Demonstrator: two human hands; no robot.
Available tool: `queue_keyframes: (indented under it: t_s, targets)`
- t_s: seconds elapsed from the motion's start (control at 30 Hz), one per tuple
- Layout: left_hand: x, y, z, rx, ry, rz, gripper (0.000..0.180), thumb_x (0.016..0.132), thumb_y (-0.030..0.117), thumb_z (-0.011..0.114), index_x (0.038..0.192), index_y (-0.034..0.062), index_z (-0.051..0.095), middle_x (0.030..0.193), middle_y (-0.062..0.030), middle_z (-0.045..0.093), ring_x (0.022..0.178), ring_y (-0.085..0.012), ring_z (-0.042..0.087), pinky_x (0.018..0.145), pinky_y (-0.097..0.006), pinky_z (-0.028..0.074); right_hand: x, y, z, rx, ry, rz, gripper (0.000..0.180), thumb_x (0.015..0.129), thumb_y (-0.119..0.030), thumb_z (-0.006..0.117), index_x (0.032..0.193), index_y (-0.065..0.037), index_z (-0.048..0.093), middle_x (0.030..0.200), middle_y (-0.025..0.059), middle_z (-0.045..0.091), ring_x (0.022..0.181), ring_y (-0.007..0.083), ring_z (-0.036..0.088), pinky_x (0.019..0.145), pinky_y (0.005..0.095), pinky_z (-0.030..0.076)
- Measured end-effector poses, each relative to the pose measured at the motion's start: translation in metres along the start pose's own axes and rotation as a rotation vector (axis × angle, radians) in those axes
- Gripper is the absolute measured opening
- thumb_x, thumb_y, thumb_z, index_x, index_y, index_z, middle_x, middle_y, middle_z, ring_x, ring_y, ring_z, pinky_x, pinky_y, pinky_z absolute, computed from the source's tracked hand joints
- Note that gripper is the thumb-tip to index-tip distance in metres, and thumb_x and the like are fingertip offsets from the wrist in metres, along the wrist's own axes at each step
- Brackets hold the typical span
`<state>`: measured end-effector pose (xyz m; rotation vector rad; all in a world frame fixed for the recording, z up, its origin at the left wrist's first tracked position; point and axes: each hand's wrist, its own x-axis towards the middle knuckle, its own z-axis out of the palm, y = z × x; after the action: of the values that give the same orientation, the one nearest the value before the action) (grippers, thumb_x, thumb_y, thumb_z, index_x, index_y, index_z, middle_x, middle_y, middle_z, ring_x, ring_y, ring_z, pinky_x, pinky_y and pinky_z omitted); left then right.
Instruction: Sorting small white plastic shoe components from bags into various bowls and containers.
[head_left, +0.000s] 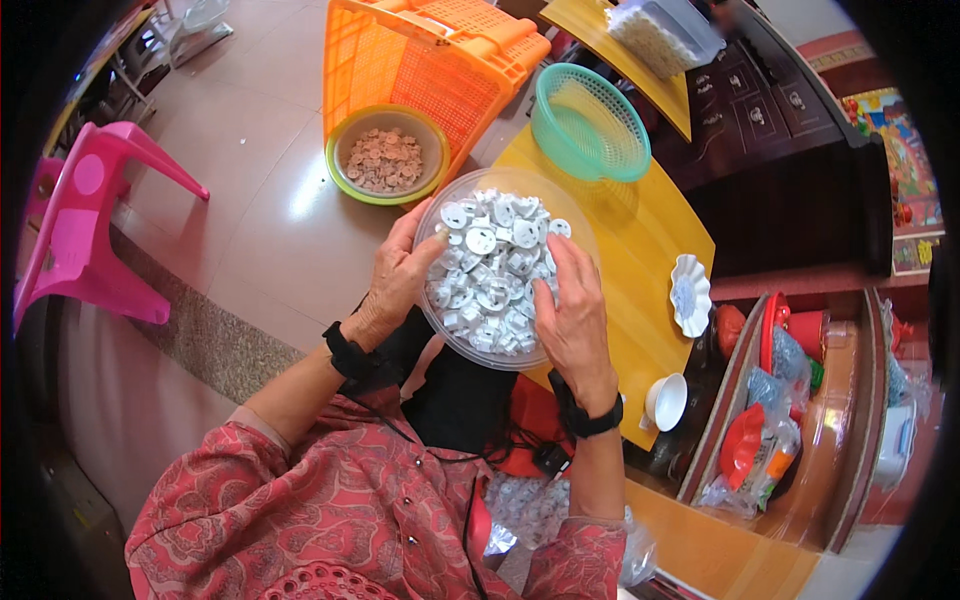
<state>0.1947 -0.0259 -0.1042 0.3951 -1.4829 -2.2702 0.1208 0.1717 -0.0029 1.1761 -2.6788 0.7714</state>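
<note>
Far to the left of the clear bowl stands a smooth pink plastic stool. Nearer, up and left of the clear bowl, small tan bits fill a round lime-rimmed bowl. Behind that is an orange plastic basket full of little holes; a dark mark on its rim is too blurry to read.

The left hand curls around the left side of the clear bowl and holds it, thumb over the rim. The bowl is in front of the person's lap, round and the same width every way, its mouth facing up. Shiny white bits, some like flat buttons with dark spots, are heaped inside.

The right hand reaches over the bowl's right side, half open, fingertips at the bits; I can't tell if it pinches one. To the bowl's right are a holey green strainer and a flat yellow table, then a wavy-edged white dish.
</note>
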Motion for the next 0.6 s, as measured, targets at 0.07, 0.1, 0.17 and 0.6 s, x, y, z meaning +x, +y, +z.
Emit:
queue_keyframes:
  t_s: [0.07,0.1,0.17,0.6]
  targets:
    - [-0.002,0.001,0.001,-0.073,-0.027,-0.048,0.057,0.096,0.018,0.059,0.145,-0.0051,0.042,0.136,-0.012,0.054,0.123,-0.0164,0.052,0.106,-0.031,0.041,0.013,0.005,0.008,-0.061,-0.045,-0.028,0.052,0.084,0.0,0.063,0.135,0.002,0.05,0.133,0.0228,0.052,0.12,0.041,0.051,0.103,0.0459,0.041]
    - [-0.003,0.001,0.001,-0.139,-0.063,-0.099,0.059,0.095,0.019,0.06,0.146,-0.005,0.041,0.137,-0.0123,0.054,0.124,-0.0168,0.051,0.107,-0.031,0.039,0.017,0.007,0.011,-0.119,-0.084,-0.046,0.056,0.084,-0.001,0.063,0.137,0.003,0.047,0.136,0.0231,0.05,0.122,0.0414,0.048,0.105,0.0459,0.039]
    - [-0.005,0.005,0.003,-0.113,-0.072,-0.092,0.058,0.096,0.02,0.059,0.145,-0.0049,0.042,0.138,-0.0126,0.053,0.125,-0.0173,0.051,0.107,-0.031,0.039,0.018,0.017,0.018,-0.138,-0.096,-0.083,0.056,0.083,-0.003,0.065,0.136,0.001,0.048,0.134,0.0222,0.05,0.119,0.041,0.049,0.103,0.0455,0.04]
    - [-0.005,0.003,-0.005,0.032,-0.126,-0.103,0.052,0.1,0.028,0.054,0.141,-0.0038,0.047,0.131,-0.0088,0.058,0.119,-0.0145,0.053,0.103,-0.031,0.041,0.022,0.023,0.001,0.243,-0.191,0.159,0.035,0.075,-0.011,0.076,0.108,-0.004,0.065,0.097,0.0117,0.065,0.092,0.0306,0.06,0.081,0.0402,0.048]
